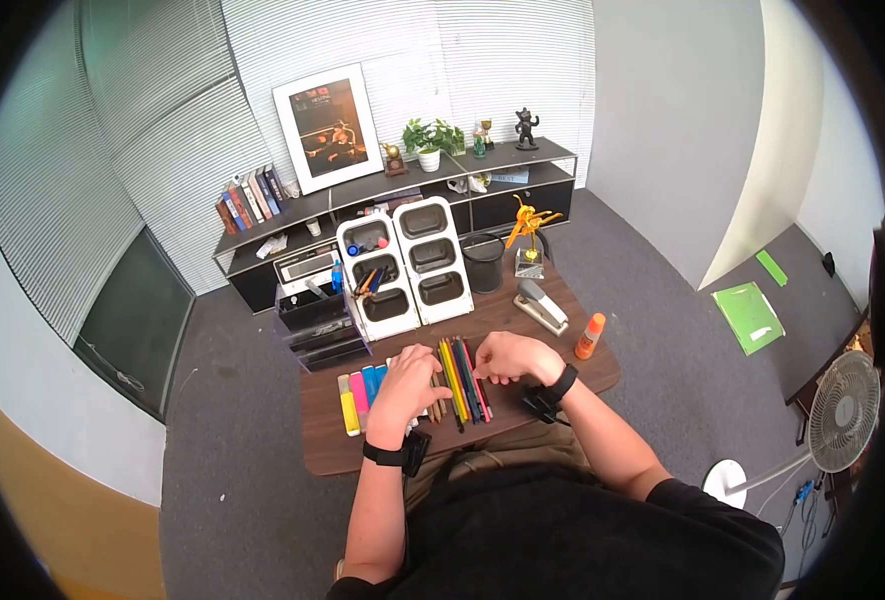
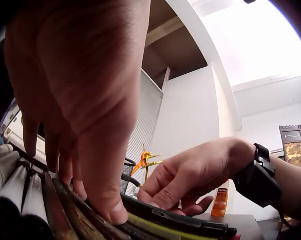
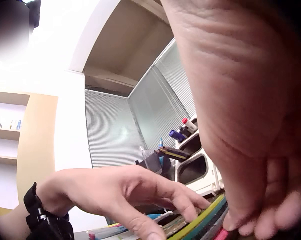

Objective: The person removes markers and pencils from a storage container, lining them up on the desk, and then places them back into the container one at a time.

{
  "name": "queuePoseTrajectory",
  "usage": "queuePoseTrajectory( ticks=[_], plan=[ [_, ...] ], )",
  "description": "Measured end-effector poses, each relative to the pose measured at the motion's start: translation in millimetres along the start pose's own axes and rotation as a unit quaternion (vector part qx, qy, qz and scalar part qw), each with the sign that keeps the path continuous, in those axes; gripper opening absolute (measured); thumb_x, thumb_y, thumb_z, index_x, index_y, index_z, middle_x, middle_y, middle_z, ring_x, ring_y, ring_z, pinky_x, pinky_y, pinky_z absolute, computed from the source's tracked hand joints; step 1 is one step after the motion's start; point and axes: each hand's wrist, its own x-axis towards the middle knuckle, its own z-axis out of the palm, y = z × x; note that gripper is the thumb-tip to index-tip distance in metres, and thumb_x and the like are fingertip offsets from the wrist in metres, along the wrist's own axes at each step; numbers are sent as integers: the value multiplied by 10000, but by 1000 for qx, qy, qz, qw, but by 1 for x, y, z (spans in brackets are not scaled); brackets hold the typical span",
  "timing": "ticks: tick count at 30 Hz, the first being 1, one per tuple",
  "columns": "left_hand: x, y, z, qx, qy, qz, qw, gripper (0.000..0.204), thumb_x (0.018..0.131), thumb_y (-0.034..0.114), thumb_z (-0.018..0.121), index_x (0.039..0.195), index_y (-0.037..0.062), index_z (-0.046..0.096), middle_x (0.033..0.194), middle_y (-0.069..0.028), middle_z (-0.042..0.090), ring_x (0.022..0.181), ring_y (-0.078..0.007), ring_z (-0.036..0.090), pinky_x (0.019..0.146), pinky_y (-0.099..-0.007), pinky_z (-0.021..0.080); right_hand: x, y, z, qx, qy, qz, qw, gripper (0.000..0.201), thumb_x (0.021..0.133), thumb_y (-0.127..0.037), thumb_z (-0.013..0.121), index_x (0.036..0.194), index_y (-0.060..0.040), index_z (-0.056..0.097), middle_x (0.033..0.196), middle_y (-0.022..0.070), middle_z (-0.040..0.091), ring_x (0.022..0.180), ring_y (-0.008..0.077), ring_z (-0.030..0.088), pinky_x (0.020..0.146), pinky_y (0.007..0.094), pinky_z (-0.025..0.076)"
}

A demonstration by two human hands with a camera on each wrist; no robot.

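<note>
A row of coloured pencils lies side by side on the brown table, with yellow, dark and pink ones among them. My left hand reaches over the row's left part, where brown pencils show below the thumb. In the left wrist view its thumb tip presses on the pencils and the other fingers point down. At the row's right edge is my right hand, its bent fingertips against the outer pencils; the right wrist view shows them beside a pink pencil. Highlighters stand in line left of the left hand.
Behind the pencils stand a white compartment organizer holding pens and a clear drawer box. To the right are a stapler, an orange glue stick and a golden figurine. A black bin stands behind the table.
</note>
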Motion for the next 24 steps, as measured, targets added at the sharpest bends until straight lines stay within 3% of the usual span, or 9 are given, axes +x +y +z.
queuePoseTrajectory(
  ticks=[8,11,19,24],
  plan=[
    [0,3,3,-2,12,1,1000,484,766,243,969,1120,-3,749,1325,-151,693,1354,-366,598,1115,-476,485,0,-4,4,40,1,19,999,241,1019,-204,746,952,24,780,777,66,735,658,171,713,572,350,621],
    [0,3,3,1,15,6,1000,461,782,234,959,1119,3,746,1276,-147,700,1320,-365,612,1091,-481,492,-2,-5,4,42,4,22,999,230,1016,-152,731,1031,69,791,828,117,767,658,222,732,570,378,645],
    [2,8,-1,-19,46,13,999,370,863,217,891,1138,27,731,1207,-142,732,1257,-367,647,1065,-482,503,-16,-25,4,27,35,48,998,464,1037,-368,780,904,75,750,734,124,731,599,230,726,530,376,612],
    [1,8,3,-41,35,43,998,475,877,238,890,1304,74,763,1343,-146,717,1321,-377,630,1130,-484,494,-11,-20,9,7,65,19,998,494,1001,-393,822,819,60,746,663,110,710,525,225,693,511,366,587]
  ],
)
